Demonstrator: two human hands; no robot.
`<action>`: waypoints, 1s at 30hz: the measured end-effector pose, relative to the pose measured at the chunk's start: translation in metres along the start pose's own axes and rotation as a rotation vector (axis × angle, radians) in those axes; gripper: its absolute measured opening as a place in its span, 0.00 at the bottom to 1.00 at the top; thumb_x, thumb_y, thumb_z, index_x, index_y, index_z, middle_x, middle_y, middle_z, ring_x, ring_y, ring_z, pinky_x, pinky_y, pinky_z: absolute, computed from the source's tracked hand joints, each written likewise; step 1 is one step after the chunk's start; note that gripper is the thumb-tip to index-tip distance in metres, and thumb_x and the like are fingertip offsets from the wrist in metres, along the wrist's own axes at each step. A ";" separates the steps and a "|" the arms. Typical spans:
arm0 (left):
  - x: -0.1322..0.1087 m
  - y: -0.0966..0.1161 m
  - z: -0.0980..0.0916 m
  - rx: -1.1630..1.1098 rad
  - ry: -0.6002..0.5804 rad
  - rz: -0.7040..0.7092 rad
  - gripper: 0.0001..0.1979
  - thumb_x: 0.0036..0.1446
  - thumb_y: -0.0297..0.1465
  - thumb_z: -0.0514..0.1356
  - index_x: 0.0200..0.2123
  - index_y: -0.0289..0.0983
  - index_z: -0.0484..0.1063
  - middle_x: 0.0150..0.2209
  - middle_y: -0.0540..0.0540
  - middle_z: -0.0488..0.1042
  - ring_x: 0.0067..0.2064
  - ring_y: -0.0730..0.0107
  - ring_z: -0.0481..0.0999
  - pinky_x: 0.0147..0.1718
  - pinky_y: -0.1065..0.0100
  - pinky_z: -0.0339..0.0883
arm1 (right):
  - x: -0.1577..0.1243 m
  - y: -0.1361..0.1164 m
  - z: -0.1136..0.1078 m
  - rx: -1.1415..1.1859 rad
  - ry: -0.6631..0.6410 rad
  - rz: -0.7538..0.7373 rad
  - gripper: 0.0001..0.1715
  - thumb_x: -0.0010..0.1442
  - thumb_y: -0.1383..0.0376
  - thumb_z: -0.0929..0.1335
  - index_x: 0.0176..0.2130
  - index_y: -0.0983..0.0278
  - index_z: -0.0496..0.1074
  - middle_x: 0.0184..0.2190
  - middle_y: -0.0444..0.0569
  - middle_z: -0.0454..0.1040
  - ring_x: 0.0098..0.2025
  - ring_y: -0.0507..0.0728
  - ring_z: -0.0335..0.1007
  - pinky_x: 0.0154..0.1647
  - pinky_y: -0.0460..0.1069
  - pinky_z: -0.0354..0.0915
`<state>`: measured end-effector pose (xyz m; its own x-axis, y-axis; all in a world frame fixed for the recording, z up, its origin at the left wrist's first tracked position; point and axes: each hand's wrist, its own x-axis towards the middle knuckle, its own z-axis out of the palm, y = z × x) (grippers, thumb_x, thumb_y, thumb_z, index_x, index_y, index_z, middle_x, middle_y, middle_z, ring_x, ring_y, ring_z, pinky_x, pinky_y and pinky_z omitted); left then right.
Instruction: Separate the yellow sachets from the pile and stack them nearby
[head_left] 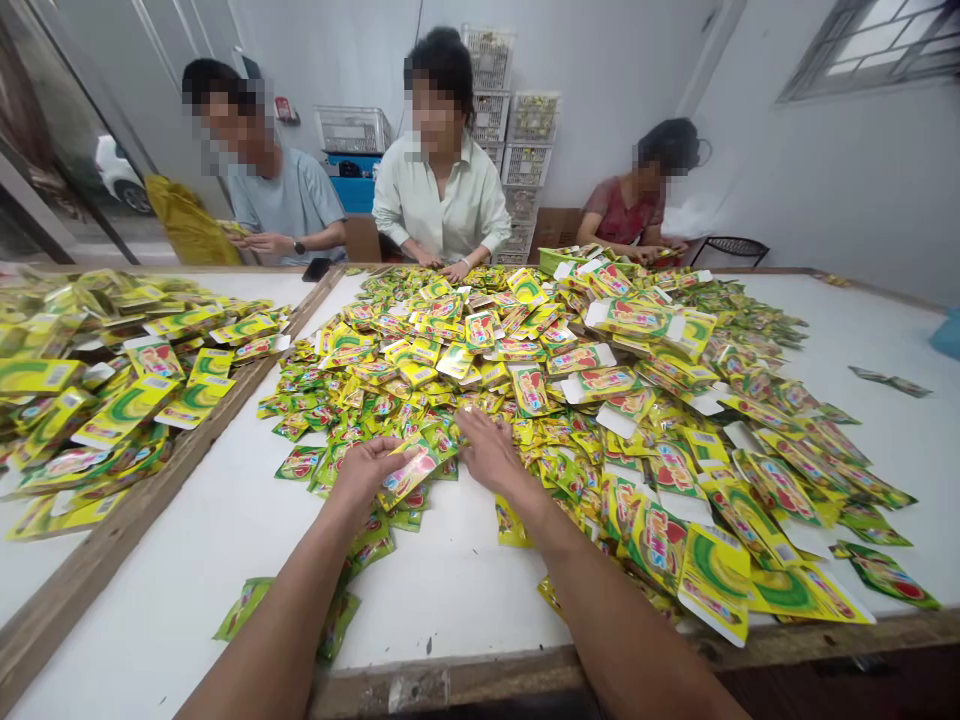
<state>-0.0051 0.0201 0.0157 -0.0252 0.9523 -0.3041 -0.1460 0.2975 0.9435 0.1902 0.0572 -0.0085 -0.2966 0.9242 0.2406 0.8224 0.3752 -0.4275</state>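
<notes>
My left hand [369, 472] pinches a flat yellow-and-green printed box [409, 475] between thumb and fingers, tilted a little above the white tabletop [442, 560]. Just to its right, my right hand [484, 450] reaches palm down onto the near edge of the heap, its fingers stretched over small shiny sachets [551, 465]. Whether those fingertips touch one sachet or several is hidden. Beyond both hands rises a mixed heap of sachets and cardboard boxes [532, 390], many with open white flaps.
A wooden strip [187, 460] divides the table; left of it lies another pile of boxes [139, 385]. Three people sit or stand along the far side, handling packets. A green basket [555, 262] stands at the back, and white crates [529, 165] are stacked by the wall.
</notes>
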 end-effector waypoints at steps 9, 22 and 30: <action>0.001 0.002 -0.001 -0.103 0.005 -0.041 0.20 0.29 0.34 0.72 0.28 0.33 0.73 0.23 0.48 0.76 0.20 0.72 0.72 0.20 0.71 0.65 | -0.018 -0.007 -0.002 -0.229 -0.196 -0.115 0.30 0.57 0.70 0.61 0.59 0.73 0.58 0.60 0.63 0.58 0.62 0.61 0.53 0.61 0.54 0.52; -0.004 0.004 0.001 -0.003 -0.022 -0.035 0.19 0.30 0.34 0.72 0.27 0.33 0.72 0.21 0.50 0.75 0.19 0.74 0.71 0.19 0.73 0.62 | -0.021 0.014 -0.013 0.106 0.042 0.024 0.14 0.56 0.72 0.64 0.40 0.62 0.76 0.41 0.48 0.78 0.45 0.55 0.72 0.50 0.50 0.64; 0.000 0.003 -0.003 -0.059 -0.009 -0.046 0.19 0.30 0.32 0.72 0.29 0.33 0.73 0.24 0.48 0.77 0.20 0.71 0.73 0.21 0.72 0.66 | -0.026 0.027 -0.026 0.340 -0.128 0.078 0.07 0.49 0.65 0.69 0.22 0.62 0.76 0.20 0.41 0.75 0.26 0.52 0.70 0.29 0.45 0.62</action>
<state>-0.0090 0.0207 0.0185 -0.0086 0.9384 -0.3454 -0.2053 0.3364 0.9191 0.2328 0.0420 -0.0036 -0.3150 0.9444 0.0939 0.6430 0.2851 -0.7108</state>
